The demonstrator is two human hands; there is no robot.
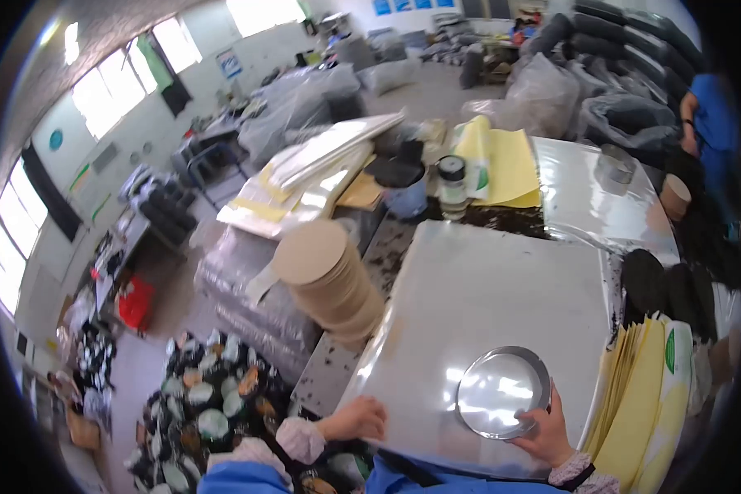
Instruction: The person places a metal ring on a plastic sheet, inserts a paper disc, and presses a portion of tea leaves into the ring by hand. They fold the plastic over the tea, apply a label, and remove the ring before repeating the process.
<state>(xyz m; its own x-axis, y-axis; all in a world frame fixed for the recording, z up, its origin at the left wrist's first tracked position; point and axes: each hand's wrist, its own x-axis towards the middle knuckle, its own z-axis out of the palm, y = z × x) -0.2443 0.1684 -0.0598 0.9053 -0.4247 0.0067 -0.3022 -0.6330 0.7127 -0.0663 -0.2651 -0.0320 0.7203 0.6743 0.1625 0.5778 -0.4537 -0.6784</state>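
Observation:
My right hand (545, 430) grips the near right side of a shallow, shiny metal ring (540, 375), thumb over its rim. The ring lies on a large silvery sheet (486, 280); glare hides whether it has a bottom. My left hand (356, 418) is by the near left edge of the sheet, fingers curled in, with nothing visible in them. A tall stack of round tan discs (313, 259) stands beyond it to the left. Right of the sheet, yellow paper bags (634, 395) stand packed together.
Behind the sheet are a blue tub (405, 199), a lidded jar (452, 188), yellow sheets (514, 165) and another metal ring (615, 166). Round dark-edged pieces (206, 412) heap on the floor at left. A person in blue (712, 123) stands at far right.

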